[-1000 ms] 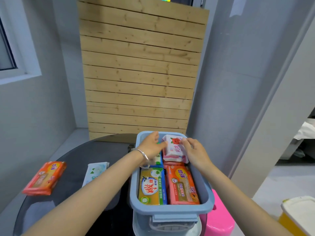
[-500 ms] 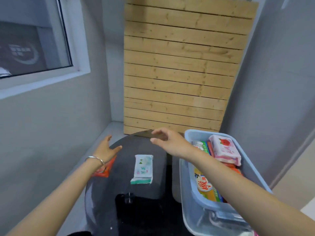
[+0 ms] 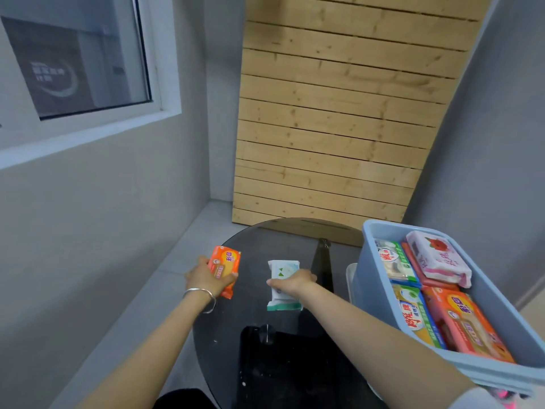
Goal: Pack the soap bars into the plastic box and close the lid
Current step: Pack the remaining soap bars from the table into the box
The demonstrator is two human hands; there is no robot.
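My left hand (image 3: 206, 280) grips an orange soap pack (image 3: 225, 265) at the left edge of the round black glass table (image 3: 265, 364). My right hand (image 3: 292, 283) lies over a white and green soap pack (image 3: 283, 268) in the middle of the table, fingers curled round it. At the right stands the blue plastic box (image 3: 371, 278), open, with several soap packs inside: a white and pink one (image 3: 439, 259) on top at the far end, a yellow and blue one (image 3: 417, 317) and an orange one (image 3: 466, 323) nearer. No lid is recognisable in view.
A slatted wooden panel (image 3: 339, 119) leans against the wall behind the table. A grey wall with a window (image 3: 79, 60) runs along the left. A white object's edge (image 3: 349, 276) shows between the box and the table.
Both hands left the box and swung left over the table. The left hand has closed on the orange pack, the right hand has come down on the white and green pack.
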